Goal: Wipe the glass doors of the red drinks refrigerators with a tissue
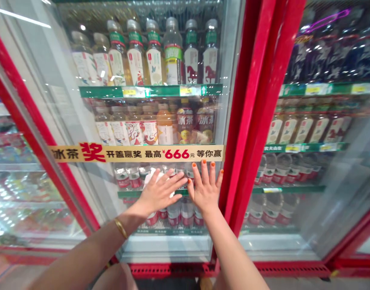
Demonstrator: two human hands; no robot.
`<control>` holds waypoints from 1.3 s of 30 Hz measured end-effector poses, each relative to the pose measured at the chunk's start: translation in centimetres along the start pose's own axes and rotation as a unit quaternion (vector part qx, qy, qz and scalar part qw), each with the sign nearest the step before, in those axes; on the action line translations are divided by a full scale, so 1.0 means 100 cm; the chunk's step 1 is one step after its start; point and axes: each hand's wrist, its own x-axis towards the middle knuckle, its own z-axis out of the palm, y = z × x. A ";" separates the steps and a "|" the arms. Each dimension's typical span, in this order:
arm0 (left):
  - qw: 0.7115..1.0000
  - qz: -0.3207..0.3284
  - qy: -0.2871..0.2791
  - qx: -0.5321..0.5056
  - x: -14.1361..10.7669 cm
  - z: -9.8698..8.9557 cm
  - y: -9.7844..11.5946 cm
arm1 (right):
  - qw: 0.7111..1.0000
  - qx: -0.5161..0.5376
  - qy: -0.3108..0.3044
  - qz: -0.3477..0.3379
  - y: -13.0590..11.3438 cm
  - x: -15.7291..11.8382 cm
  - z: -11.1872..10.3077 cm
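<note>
My left hand (163, 190) lies with fingers spread over a crumpled white cloth or tissue (149, 176), against the glass door (172, 247) of a drinks fridge. Most of the white piece is hidden behind that hand, so I cannot tell which it is. To the right, my right hand (205, 189) is spread flat at the glass with nothing in it, its orange-painted nails pointing up. Its fingertips reach the lower edge of a yellow printed strip (133, 154) across the door. A gold bangle (120, 228) circles my left wrist.
Behind the glass, bottles (156, 60) stand on shelves with green edges (160, 92). A red door frame (248, 100) runs down at right, beside another fridge with bottles (289, 129). More stocked shelves (18, 167) show at the left, behind a slanting red frame (36, 121).
</note>
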 end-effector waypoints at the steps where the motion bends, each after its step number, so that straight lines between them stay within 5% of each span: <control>1: 1.000 -0.012 -0.005 0.010 -0.023 -0.002 -0.010 | 1.000 0.002 0.002 0.003 0.000 0.000 0.000; 4: 0.981 -0.188 0.035 0.022 -0.066 -0.026 -0.062 | 1.000 0.005 0.013 0.008 -0.001 0.000 0.002; 6: 0.935 -0.341 0.094 0.008 -0.057 -0.046 -0.094 | 1.000 0.002 0.022 0.005 -0.003 0.001 0.002; 8: 0.901 -0.413 0.137 -0.007 -0.030 -0.054 -0.104 | 1.000 -0.005 0.025 0.001 -0.003 0.002 0.002; 11: 0.932 -0.341 0.123 -0.010 -0.004 -0.042 -0.080 | 1.000 -0.012 0.022 -0.003 -0.002 0.002 0.000; 15: 0.976 -0.211 0.057 -0.004 -0.049 -0.011 -0.040 | 1.000 -0.013 0.027 -0.002 0.002 -0.001 0.000; 17: 0.958 -0.280 0.067 0.001 -0.080 -0.010 -0.046 | 1.000 -0.012 0.024 -0.002 0.003 -0.002 0.001; 19: 0.903 -0.413 0.117 0.007 -0.091 -0.020 -0.069 | 1.000 -0.007 0.019 -0.002 0.003 -0.004 0.002; 22: 0.845 -0.507 0.169 0.017 -0.060 -0.040 -0.098 | 1.000 -0.006 0.018 0.001 0.003 -0.005 0.003; 26: 0.916 -0.384 0.107 0.045 -0.012 -0.038 -0.074 | 1.000 -0.007 0.023 -0.004 0.006 -0.005 0.002; 30: 0.964 -0.248 0.074 0.060 -0.050 -0.017 -0.033 | 1.000 0.001 0.026 -0.004 0.007 -0.005 0.002; 32: 0.951 -0.291 0.096 0.048 -0.080 -0.015 -0.039 | 1.000 -0.001 0.026 -0.005 0.006 -0.005 0.002; 34: 0.897 -0.418 0.142 0.031 -0.090 -0.020 -0.059 | 1.000 -0.006 0.026 -0.009 0.005 -0.005 0.002; 37: 0.822 -0.537 0.190 0.009 -0.058 -0.030 -0.076 | 1.000 -0.008 0.025 -0.010 0.005 -0.004 0.002; 39: 0.856 -0.488 0.171 0.007 -0.024 -0.030 -0.060 | 1.000 -0.009 0.025 -0.009 0.006 -0.004 0.002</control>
